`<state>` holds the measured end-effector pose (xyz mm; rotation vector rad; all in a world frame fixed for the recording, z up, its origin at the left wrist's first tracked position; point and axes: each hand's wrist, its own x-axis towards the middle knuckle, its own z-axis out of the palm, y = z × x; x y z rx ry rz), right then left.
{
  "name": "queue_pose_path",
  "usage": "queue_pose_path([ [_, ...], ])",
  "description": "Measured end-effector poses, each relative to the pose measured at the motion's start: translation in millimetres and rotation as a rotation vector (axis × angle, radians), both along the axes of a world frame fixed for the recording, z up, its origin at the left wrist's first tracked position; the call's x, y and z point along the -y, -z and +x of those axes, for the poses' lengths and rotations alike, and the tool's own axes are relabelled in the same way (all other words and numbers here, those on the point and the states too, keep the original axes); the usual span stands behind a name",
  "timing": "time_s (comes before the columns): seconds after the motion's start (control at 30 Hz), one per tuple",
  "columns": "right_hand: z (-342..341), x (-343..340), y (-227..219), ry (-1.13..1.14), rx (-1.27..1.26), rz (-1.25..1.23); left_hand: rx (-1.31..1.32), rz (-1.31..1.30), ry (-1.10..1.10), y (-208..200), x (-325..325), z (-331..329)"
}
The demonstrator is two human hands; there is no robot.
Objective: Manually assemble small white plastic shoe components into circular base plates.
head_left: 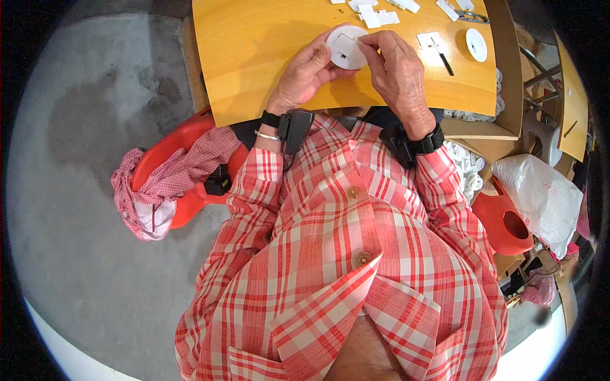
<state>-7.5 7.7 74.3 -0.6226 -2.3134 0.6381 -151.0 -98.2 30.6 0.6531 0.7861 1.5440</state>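
Note:
A round white plastic disc [337, 56], with a rectangular outline and a small dark slot in its face, is held above the wooden table [254, 70]. My left hand [306, 75] grips its left side and lower edge, fingers curled behind it. From the right, my right hand [399, 75] brings thumb and index finger together at the disc's upper right; whatever is between them is too small to make out. To the right of that hand lies a thin black-handled tool [447, 62], its tip over a flat white piece [426, 39]. Beyond sits another round white disc [476, 46].
Flat white pieces [376, 17] lie at the table's far side, near a dark-handled cutting tool [471, 17]. Cardboard boxes [511, 95] hold many white parts at right. A red stool [499, 222] and white plastic bag [540, 197] stand right; a red chair [187, 209] with checked cloth, left.

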Motion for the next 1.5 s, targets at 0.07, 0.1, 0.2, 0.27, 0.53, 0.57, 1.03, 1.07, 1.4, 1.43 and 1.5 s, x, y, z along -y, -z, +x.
queue_pose_path([
  [0.07, 0, -1, 0, -0.014, -0.007, 0.017, 0.0, 0.001, -0.002, 0, 0, 0],
  [0.1, 0, -1, -1, -0.014, -0.006, 0.017, -0.004, 0.002, -0.001, -1, 0, -1],
  [0.2, 0, -2, -2, -0.021, 0.004, 0.009, -0.009, 0.007, 0.0, 0, 1, -1],
  [0.27, 0, -2, -2, -0.015, 0.044, 0.015, -0.009, 0.01, -0.001, -1, 1, -1],
  [0.53, -1, 1, 2, 0.018, 0.089, 0.158, 0.011, 0.007, -0.046, -8, 0, 3],
  [0.57, -1, 2, 2, 0.025, 0.091, 0.168, 0.011, 0.008, -0.045, -8, 0, 4],
  [1.03, 7, 3, 16, 0.039, 0.082, -0.317, -0.13, -0.077, -0.349, -6, -3, 22],
  [1.07, 9, 3, 19, -0.02, 0.132, -0.507, -0.131, -0.079, -0.348, -5, -3, 23],
  [1.4, 9, 6, 28, -0.112, 0.034, -0.424, -0.42, -0.19, -0.408, -2, -10, 23],
  [1.43, 9, 6, 29, -0.117, 0.007, -0.476, -0.477, -0.184, -0.413, -2, -11, 23],
  [1.5, 10, 6, 30, -0.122, -0.021, -0.531, -0.468, -0.165, -0.45, -2, -12, 27],
])
